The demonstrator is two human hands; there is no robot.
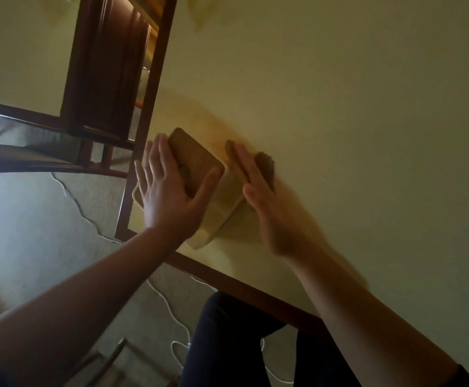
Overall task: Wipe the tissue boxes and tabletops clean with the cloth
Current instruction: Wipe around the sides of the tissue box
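Observation:
A pale tissue box with a brown wooden lid stands near the left corner of the pale tabletop. My left hand lies flat on the lid with its fingers spread. Just right of the box, my right hand presses a dark brown cloth against the tabletop with straight fingers. The right hand is motion-blurred. Most of the cloth is hidden under that hand.
The table has a dark wooden rim. A dark wooden chair stands beyond the table's left edge. A white cable trails across the grey floor, and my dark-trousered legs show below the table edge.

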